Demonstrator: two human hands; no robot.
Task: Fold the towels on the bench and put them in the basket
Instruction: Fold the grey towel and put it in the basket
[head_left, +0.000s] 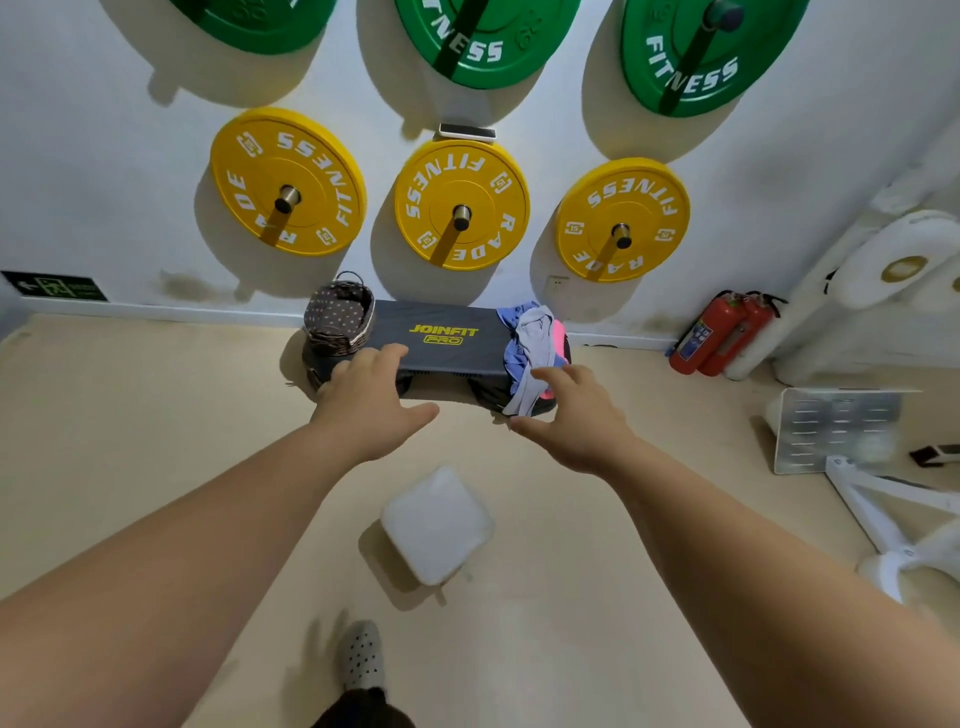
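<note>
- Pale gym flooring runs up to a white wall hung with yellow weight plates and green ones above them. The dark bench stands on the floor against that wall.
- At the left end of the bench sits the wicker basket. Its dotted lining shows and no towel is visible inside it.
- The left hand reaches forward with its fingers spread and relaxed, gripping nothing. In view it overlaps the front left edge of the bench, just beside the basket, but whether it touches the bench cannot be told.
- The middle of the bench top lies bare around its yellow lettering, so no towel is spread out for folding yet.
- On the floor below the two forearms, well apart from the bench, lies a white block.
- The right hand is likewise spread and holds nothing. Its fingertips point at the hanging lower edge of the towels, and contact cannot be confirmed.
- The towels, blue, grey and pink, lie in a crumpled heap on the right end of the bench and spill over its front edge.
- By my judgement the task stands at its very start, with every towel still to fold and to place.
- Red fire extinguishers stand against the wall, farther right.
</note>
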